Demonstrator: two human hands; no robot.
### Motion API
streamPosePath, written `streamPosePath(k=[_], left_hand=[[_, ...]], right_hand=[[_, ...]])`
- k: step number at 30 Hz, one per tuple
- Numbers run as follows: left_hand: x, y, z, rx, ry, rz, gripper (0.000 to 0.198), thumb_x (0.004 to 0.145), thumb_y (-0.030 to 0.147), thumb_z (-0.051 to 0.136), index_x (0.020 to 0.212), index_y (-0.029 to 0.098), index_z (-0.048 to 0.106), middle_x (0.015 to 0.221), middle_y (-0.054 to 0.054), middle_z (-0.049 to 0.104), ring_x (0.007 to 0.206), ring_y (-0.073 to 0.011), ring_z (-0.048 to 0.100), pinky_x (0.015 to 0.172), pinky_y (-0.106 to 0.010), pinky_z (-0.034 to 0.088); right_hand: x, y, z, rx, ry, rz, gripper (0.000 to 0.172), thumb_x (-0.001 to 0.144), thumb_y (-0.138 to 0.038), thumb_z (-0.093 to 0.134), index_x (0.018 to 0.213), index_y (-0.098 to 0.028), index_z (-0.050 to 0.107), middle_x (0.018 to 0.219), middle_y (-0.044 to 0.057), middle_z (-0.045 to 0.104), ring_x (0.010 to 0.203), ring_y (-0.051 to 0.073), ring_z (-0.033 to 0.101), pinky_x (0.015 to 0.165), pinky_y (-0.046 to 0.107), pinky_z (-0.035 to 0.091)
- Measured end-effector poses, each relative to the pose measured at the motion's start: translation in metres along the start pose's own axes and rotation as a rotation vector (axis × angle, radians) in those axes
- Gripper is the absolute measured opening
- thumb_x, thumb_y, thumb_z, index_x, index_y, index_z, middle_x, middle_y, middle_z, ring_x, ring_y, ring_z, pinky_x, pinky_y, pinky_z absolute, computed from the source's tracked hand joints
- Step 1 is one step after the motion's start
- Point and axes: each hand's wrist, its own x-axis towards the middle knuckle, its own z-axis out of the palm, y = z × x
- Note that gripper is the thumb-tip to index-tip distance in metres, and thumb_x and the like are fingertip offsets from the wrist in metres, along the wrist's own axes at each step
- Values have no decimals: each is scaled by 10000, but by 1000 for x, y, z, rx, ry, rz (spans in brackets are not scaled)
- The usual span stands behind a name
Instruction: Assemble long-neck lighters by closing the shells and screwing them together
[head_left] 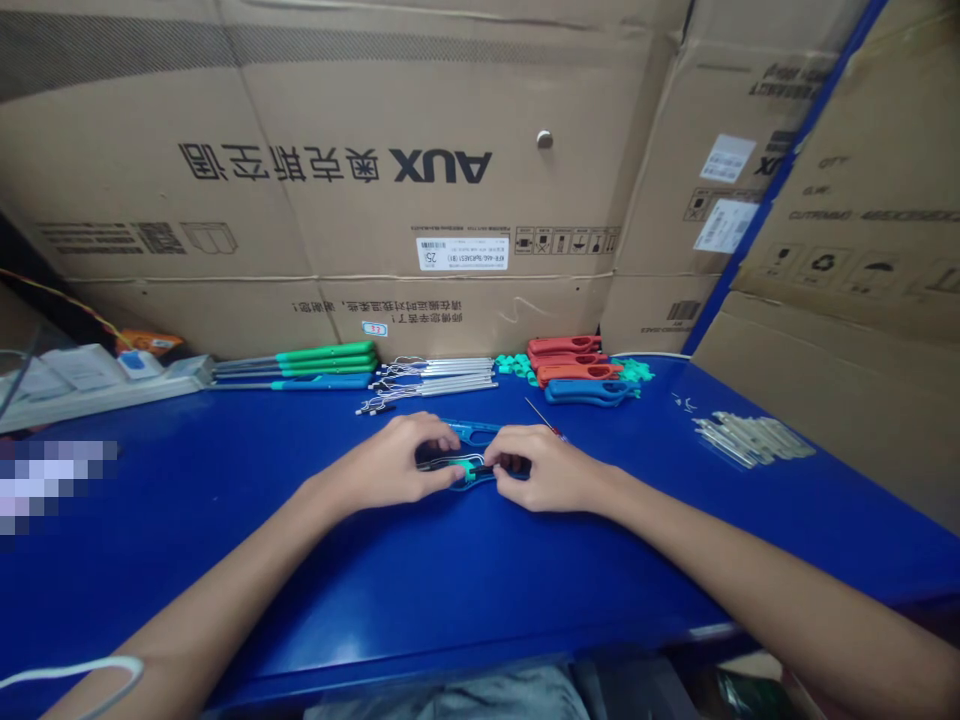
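My left hand and my right hand both grip a blue plastic handle at the middle of the blue table. A green part and thin wires sit in its open body, partly hidden by my fingers. A thin red-handled screwdriver lies just beyond my right hand. Farther back are metal rods with wires, red handles, and blue handles.
Green-handled metal rods lie at the back left, with small green pieces beside the red handles. A pile of pale metal parts lies at the right. Cardboard boxes stand behind the table.
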Motion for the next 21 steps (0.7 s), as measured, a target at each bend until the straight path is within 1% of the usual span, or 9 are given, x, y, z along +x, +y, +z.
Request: streamPosePath(k=[3,6,13,21], left_hand=[[3,4,13,-21,-6,25,169,828,338,596,880,193,666,857,-23,670,800,-177,591,709,-274,443],[4,4,18,-40,4,26,138,824,300,591,874,186,652,818,-14,658,741,-159,578,667,-260,433],[3,-1,17,-63,12,39,104,805,250,578,857,181,635,796,-8,636,710,-146,562,651,-250,428],[2,-2,19,-65,17,48,116,813,235,557,889,185,629,805,-7,629,708,-144,560,645,-244,428]], right_hand=[[0,-1,0,-9,-5,11,133,720,-42,562,752,-149,634,712,9,607,616,106,535,586,211,411],[0,-2,-1,-13,-12,13,136,699,-33,562,719,-157,615,688,-4,587,599,103,517,568,211,396],[0,4,-2,-5,-30,-1,189,719,-41,554,821,-150,669,761,25,620,636,118,557,615,223,441],[1,3,-1,-23,-30,-14,175,727,-40,571,810,-140,688,766,33,630,660,130,564,628,233,439]])
